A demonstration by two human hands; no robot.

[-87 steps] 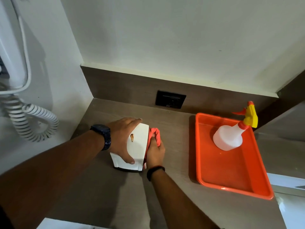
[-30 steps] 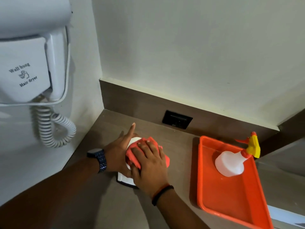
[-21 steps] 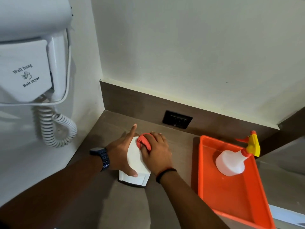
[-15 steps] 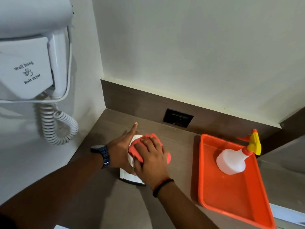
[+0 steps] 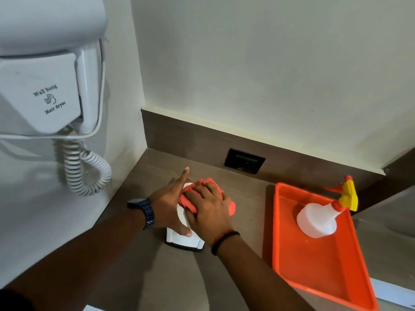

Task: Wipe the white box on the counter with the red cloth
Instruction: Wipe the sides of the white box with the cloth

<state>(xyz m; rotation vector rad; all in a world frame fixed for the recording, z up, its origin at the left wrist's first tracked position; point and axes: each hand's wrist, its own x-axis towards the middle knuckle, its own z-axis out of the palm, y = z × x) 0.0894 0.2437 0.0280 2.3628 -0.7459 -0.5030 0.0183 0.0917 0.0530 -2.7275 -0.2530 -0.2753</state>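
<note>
Box [image 5: 183, 240] sits near-centre on the counter [image 5: 157, 277]: white, smooth hard shell, rounded far end. Left hand [image 5: 170, 206] braces its left side, fingers spread, index raised. Right hand [image 5: 207, 212] lies flat, pressing the bunched soft cloth [image 5: 186, 202] onto the top. Risk: the slick shell could skid on the smooth laminate if the brace loosens. Right, a glossy orange tray [image 5: 314, 286] holds a translucent bottle [image 5: 317, 218]; a wide stroke could bump it.
</note>
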